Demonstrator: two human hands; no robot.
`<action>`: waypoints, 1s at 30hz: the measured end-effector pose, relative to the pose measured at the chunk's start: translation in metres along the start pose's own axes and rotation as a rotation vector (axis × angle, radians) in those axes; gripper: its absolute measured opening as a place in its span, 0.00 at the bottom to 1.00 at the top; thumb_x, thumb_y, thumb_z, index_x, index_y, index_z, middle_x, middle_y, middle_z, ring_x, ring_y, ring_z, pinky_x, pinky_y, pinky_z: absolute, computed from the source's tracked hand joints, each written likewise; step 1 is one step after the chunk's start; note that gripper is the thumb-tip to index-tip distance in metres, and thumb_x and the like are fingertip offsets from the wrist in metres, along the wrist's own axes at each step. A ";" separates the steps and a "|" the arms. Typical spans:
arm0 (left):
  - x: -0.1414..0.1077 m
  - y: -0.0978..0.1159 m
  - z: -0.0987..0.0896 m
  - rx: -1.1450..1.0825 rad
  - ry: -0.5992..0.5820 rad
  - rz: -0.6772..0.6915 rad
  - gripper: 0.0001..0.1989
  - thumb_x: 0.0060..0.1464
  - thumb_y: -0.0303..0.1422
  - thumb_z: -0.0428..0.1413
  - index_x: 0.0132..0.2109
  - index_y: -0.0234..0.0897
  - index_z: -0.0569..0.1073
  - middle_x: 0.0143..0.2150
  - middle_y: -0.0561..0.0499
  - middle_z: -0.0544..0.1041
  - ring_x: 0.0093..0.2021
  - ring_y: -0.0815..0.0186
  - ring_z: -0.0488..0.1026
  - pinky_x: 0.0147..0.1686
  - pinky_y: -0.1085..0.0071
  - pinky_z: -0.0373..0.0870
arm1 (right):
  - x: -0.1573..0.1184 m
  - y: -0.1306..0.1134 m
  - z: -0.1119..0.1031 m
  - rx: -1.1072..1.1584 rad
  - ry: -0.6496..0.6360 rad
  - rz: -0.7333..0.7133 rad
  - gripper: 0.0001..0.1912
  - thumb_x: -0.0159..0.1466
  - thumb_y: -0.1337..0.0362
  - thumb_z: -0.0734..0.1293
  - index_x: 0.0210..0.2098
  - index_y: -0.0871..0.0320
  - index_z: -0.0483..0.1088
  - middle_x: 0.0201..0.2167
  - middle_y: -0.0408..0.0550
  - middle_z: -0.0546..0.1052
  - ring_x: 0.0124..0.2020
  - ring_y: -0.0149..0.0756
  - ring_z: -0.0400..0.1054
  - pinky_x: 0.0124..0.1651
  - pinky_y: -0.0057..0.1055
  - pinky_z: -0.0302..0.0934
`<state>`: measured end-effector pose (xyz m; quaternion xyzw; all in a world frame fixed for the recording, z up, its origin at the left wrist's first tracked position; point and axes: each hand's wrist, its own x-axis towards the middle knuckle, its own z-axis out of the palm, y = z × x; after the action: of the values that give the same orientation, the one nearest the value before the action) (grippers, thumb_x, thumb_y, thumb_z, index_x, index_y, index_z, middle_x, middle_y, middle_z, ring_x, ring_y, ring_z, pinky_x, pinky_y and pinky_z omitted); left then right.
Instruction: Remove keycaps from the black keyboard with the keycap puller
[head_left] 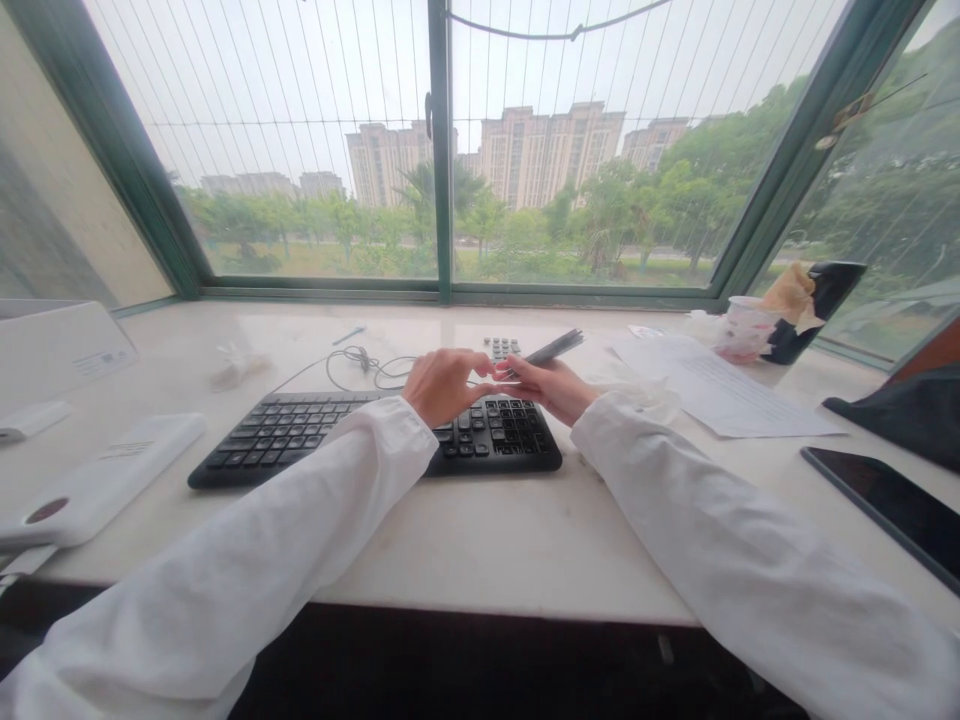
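Over the right part of a black keyboard, my two hands meet with fingertips close together. My right hand is closed round a slim dark tool, which points up and right and has a ragged, brush-like far end. Thumb and fingers of my left hand are curled in a pinch beside the right fingers; whatever they hold is too small to make out. On the number pad, several key positions look bare, without keycaps. Just beyond my hands, several small light-grey keycap-like pieces lie on the white surface.
A coiled cable runs behind the keyboard. White boxes lie at left, near crumpled plastic. At right are paper sheets, a cup, a phone and dark cloth. A window frame stands behind.
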<state>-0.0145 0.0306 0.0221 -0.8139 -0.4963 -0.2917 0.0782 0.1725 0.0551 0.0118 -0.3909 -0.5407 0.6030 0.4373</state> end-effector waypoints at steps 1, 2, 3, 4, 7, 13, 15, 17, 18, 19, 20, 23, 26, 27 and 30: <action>0.000 0.000 0.000 -0.002 0.002 -0.003 0.12 0.53 0.46 0.60 0.41 0.47 0.78 0.40 0.57 0.81 0.38 0.64 0.77 0.37 0.69 0.68 | 0.000 0.000 0.000 -0.007 0.003 -0.004 0.12 0.67 0.63 0.65 0.39 0.67 0.75 0.39 0.57 0.79 0.37 0.33 0.76 0.48 0.28 0.71; 0.000 0.001 0.000 -0.007 -0.002 -0.007 0.13 0.53 0.46 0.60 0.42 0.47 0.78 0.39 0.57 0.82 0.37 0.64 0.77 0.37 0.70 0.68 | 0.000 0.000 0.001 -0.016 0.005 -0.013 0.12 0.67 0.62 0.65 0.38 0.67 0.75 0.39 0.57 0.79 0.36 0.32 0.76 0.46 0.27 0.71; 0.000 0.001 -0.001 -0.011 -0.007 -0.010 0.13 0.53 0.46 0.60 0.43 0.47 0.77 0.38 0.57 0.82 0.37 0.64 0.77 0.37 0.70 0.68 | 0.001 0.000 0.001 -0.026 0.005 -0.027 0.12 0.67 0.62 0.65 0.38 0.66 0.75 0.38 0.57 0.80 0.35 0.32 0.76 0.44 0.27 0.71; 0.001 0.002 -0.001 -0.015 -0.014 -0.010 0.13 0.53 0.45 0.61 0.43 0.47 0.77 0.38 0.58 0.82 0.36 0.64 0.77 0.37 0.70 0.68 | 0.002 0.001 0.001 -0.034 0.004 -0.046 0.12 0.67 0.62 0.65 0.37 0.66 0.75 0.37 0.56 0.80 0.34 0.32 0.76 0.41 0.26 0.72; 0.000 0.004 -0.002 -0.019 -0.032 -0.010 0.10 0.53 0.43 0.61 0.42 0.48 0.77 0.37 0.60 0.82 0.36 0.65 0.77 0.37 0.69 0.69 | 0.005 0.003 0.000 -0.043 0.000 -0.094 0.13 0.66 0.60 0.66 0.34 0.65 0.75 0.33 0.54 0.79 0.31 0.31 0.75 0.35 0.25 0.70; 0.000 0.006 -0.003 0.002 -0.051 -0.027 0.09 0.53 0.40 0.62 0.42 0.48 0.77 0.36 0.59 0.82 0.37 0.64 0.78 0.40 0.69 0.69 | 0.010 0.007 -0.002 -0.044 0.029 -0.127 0.13 0.64 0.60 0.68 0.30 0.64 0.75 0.30 0.52 0.79 0.26 0.28 0.71 0.31 0.24 0.68; 0.000 0.006 -0.002 0.018 -0.052 -0.026 0.08 0.53 0.39 0.62 0.42 0.48 0.77 0.36 0.60 0.82 0.38 0.63 0.78 0.40 0.68 0.69 | 0.010 0.008 -0.001 -0.048 0.029 -0.129 0.12 0.64 0.61 0.68 0.30 0.64 0.75 0.30 0.52 0.79 0.26 0.28 0.71 0.33 0.24 0.69; -0.001 0.005 -0.001 0.031 -0.054 -0.022 0.08 0.53 0.39 0.62 0.42 0.49 0.77 0.36 0.60 0.82 0.38 0.63 0.78 0.40 0.68 0.70 | 0.010 0.008 -0.001 -0.059 0.032 -0.129 0.11 0.63 0.61 0.70 0.30 0.64 0.75 0.30 0.52 0.79 0.27 0.29 0.72 0.34 0.25 0.70; -0.001 0.005 -0.001 0.033 -0.056 -0.020 0.08 0.53 0.39 0.62 0.41 0.49 0.77 0.36 0.60 0.82 0.38 0.63 0.78 0.40 0.68 0.70 | 0.010 0.008 0.000 -0.070 0.034 -0.128 0.10 0.62 0.62 0.70 0.30 0.64 0.75 0.31 0.52 0.79 0.27 0.29 0.72 0.35 0.26 0.70; -0.001 0.004 -0.001 0.033 -0.060 -0.019 0.08 0.53 0.39 0.62 0.41 0.48 0.77 0.37 0.60 0.82 0.38 0.63 0.78 0.40 0.68 0.70 | 0.009 0.007 0.000 -0.087 0.037 -0.130 0.10 0.62 0.62 0.70 0.31 0.64 0.75 0.31 0.52 0.79 0.27 0.29 0.72 0.36 0.27 0.71; -0.001 0.004 -0.001 0.031 -0.065 -0.019 0.08 0.53 0.39 0.62 0.41 0.48 0.77 0.37 0.60 0.82 0.38 0.63 0.78 0.40 0.68 0.70 | 0.008 0.006 0.000 -0.116 0.040 -0.131 0.09 0.62 0.63 0.70 0.31 0.64 0.75 0.31 0.52 0.79 0.27 0.30 0.72 0.36 0.27 0.71; 0.000 0.003 0.000 0.022 -0.100 -0.008 0.07 0.53 0.39 0.61 0.39 0.47 0.77 0.37 0.59 0.82 0.38 0.64 0.78 0.40 0.68 0.69 | 0.006 0.005 -0.001 -0.271 0.047 -0.151 0.10 0.61 0.61 0.71 0.29 0.63 0.75 0.29 0.52 0.80 0.25 0.31 0.73 0.33 0.28 0.72; 0.000 0.002 0.000 0.028 -0.135 0.001 0.06 0.53 0.40 0.61 0.38 0.48 0.78 0.36 0.59 0.82 0.37 0.64 0.78 0.39 0.69 0.69 | 0.005 0.008 -0.002 -0.398 0.045 -0.187 0.14 0.60 0.56 0.71 0.27 0.61 0.74 0.26 0.52 0.79 0.23 0.33 0.73 0.28 0.30 0.71; 0.000 0.002 -0.001 0.033 -0.144 0.004 0.06 0.53 0.40 0.60 0.38 0.47 0.78 0.35 0.58 0.82 0.36 0.64 0.77 0.39 0.69 0.69 | 0.005 0.010 -0.003 -0.420 0.043 -0.197 0.15 0.60 0.54 0.71 0.26 0.60 0.74 0.25 0.51 0.79 0.23 0.34 0.73 0.27 0.30 0.71; 0.001 0.001 -0.004 0.048 -0.158 0.019 0.07 0.54 0.42 0.59 0.37 0.47 0.78 0.35 0.58 0.81 0.35 0.64 0.77 0.38 0.68 0.68 | 0.005 0.013 -0.003 -0.479 0.032 -0.210 0.16 0.60 0.52 0.69 0.26 0.59 0.73 0.22 0.50 0.78 0.22 0.36 0.73 0.26 0.31 0.70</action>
<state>-0.0151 0.0297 0.0260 -0.8369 -0.5001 -0.2139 0.0608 0.1727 0.0607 -0.0017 -0.4347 -0.6986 0.4028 0.4010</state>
